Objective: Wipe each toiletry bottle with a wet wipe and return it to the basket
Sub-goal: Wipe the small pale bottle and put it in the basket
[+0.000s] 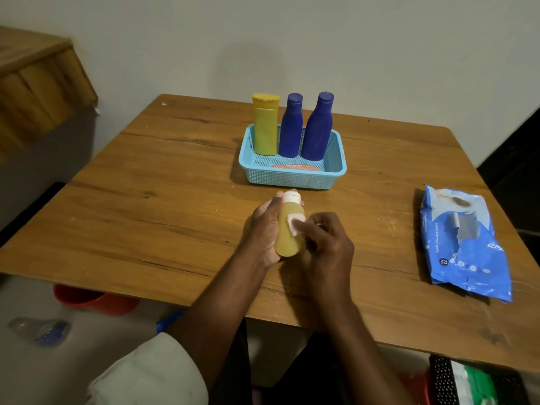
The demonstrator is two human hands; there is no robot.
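Note:
My left hand grips an amber bottle with a white cap, held over the table in front of the basket. My right hand pinches a small folded white wet wipe and presses it against the bottle's side. The light blue basket stands behind, holding a yellow bottle and two dark blue bottles upright along its back. An orange flat item lies at the basket's front.
A blue wet wipe pack lies on the wooden table at the right, its flap open. A wooden cabinet stands at left. A red tub and a plastic bottle sit on the floor.

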